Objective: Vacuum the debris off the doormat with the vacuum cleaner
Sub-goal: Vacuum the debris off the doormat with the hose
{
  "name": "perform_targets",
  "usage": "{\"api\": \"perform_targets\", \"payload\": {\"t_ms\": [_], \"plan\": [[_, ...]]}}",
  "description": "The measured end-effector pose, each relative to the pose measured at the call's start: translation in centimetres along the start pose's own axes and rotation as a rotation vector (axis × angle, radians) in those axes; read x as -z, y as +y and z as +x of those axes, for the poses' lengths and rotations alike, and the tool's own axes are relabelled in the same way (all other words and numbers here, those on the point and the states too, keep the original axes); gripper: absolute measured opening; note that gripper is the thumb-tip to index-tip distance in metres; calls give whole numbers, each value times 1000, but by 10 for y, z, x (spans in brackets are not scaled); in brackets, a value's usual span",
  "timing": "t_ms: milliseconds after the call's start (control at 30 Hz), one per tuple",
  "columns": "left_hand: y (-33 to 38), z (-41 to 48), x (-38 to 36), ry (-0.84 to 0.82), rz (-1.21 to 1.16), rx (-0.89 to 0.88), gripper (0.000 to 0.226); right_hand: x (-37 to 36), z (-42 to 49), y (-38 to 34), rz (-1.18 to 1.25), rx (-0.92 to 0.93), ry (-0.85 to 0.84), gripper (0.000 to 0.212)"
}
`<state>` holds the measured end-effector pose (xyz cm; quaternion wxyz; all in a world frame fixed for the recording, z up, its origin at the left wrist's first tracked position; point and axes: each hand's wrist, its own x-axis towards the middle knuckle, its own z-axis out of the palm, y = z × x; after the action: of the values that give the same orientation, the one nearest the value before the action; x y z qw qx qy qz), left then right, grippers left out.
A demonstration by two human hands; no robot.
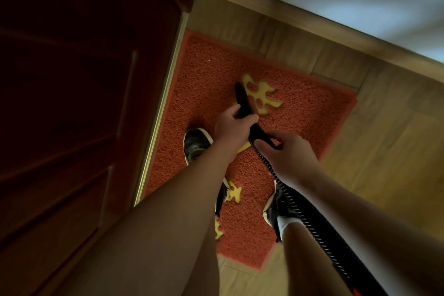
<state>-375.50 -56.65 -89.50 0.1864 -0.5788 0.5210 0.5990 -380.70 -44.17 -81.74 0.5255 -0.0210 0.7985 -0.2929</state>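
Trainee: Forearms (182, 199) fill the lower frame. What do the hands hold?

Instructor: Left hand (234, 127), centre frame, is wrapped around the black nozzle (242, 98) at mid-length. Right hand (288, 156), just right of it, has its fingers curled round the nozzle's rear end. The ribbed hose (310, 226) joins there and runs off to the lower right.

Trainee: Where is the doormat?

Instructor: Doormat (204, 74) lies on the wood floor (384, 151), centre frame, one long edge against the sill of the dark door (72, 103) at left. Surface: coarse red-orange looped pile, yellow motifs, flat orange border. Both shoes (195, 144) stand on it. One pale speck (210, 59) shows near its upper left; other debris is too fine to tell.

Trainee: Step in hand?

Instructor: Judged as a suction pass. Nozzle tip sits beside the yellow motif (260, 97) at centre; contact with the pile cannot be confirmed.

Trainee: Next move?

Instructor: Likely a sweep toward the upper-left area. Keep the tip low; loops trap grit, so go slowly. Areas under the shoes require stepping off.
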Motion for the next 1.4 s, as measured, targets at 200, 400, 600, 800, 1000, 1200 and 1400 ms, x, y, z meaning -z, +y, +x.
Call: {"api": "perform_targets", "payload": {"t_ms": [200, 400, 600, 800, 1000, 1200, 1400], "plan": [[1, 3, 1, -32, -36, -11, 45, 0, 1, -4, 6, -20, 17, 20], [5, 3, 10, -29, -31, -14, 72, -5, 3, -12, 7, -21, 3, 22], [11, 11, 30, 14, -72, -15, 65, -14, 12, -26, -37, 5, -20, 24], [20, 23, 55, 57, -64, -22, 68, -25, 26, -46, -80, 45, -60, 20], [32, 36, 71, 63, -101, -37, 66, -28, 40, -67, -147, 58, -75, 23], [45, 47, 78, 47, -69, -54, 62, -29, 51, -81, -167, 77, -69, 21], [57, 52, 86, -14, -26, -67, 15, -30, 58, -85, -150, 81, -70, 18]]}}
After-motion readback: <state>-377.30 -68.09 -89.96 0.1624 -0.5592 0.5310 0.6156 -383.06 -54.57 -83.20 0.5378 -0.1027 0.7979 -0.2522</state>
